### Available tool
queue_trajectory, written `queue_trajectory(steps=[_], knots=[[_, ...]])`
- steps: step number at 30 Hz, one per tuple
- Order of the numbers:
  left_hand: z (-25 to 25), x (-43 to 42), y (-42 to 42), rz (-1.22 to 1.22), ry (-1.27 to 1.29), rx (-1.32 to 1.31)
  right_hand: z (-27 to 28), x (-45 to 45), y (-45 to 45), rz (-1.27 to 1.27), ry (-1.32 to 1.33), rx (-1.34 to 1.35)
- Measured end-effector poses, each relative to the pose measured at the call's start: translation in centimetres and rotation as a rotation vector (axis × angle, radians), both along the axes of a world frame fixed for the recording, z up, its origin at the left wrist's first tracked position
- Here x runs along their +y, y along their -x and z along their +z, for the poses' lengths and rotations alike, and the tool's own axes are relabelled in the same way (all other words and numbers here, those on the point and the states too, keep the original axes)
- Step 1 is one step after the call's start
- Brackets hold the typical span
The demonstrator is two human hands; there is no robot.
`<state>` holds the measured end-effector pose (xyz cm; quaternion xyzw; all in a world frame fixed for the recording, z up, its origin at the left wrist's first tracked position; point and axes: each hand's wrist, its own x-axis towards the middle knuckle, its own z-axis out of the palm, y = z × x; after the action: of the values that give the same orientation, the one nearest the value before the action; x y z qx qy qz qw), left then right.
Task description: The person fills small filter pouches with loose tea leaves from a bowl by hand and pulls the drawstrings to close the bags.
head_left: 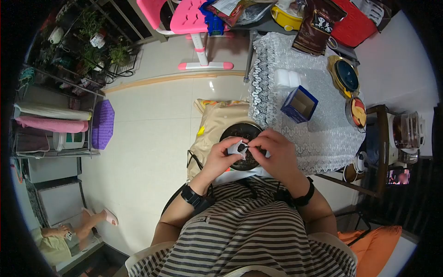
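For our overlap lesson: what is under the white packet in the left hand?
A dark round bowl shows; its part covered by the white packet and left hand cannot be seen.

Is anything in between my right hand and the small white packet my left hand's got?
Nothing visible: the right hand has its fingers right beside the white packet, which the left hand holds. The dark round bowl sits below both, not between.
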<state>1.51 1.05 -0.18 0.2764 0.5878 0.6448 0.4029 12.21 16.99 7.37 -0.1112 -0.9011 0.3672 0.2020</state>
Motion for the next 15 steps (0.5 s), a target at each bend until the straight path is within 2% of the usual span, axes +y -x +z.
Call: queue_trajectory(steps=[2,5,8,15], knots=[[0.07,0.1,-0.16,0.021,0.01,0.069,0.37,0.0,0.04,0.068,-0.131,0.012],[0.57,0.34,-0.22,0.014,0.015,0.179,0.61,-0.26,0.04,0.124,-0.147,-0.035],[0.04,0.27,-0.2,0.017,0.014,0.136,0.35,-0.22,0.09,0.121,-0.073,-0.047],[0.82,0.32,-0.17,-0.001,-0.003,0.111,0.19,0.02,-0.08,0.078,-0.097,-0.015]])
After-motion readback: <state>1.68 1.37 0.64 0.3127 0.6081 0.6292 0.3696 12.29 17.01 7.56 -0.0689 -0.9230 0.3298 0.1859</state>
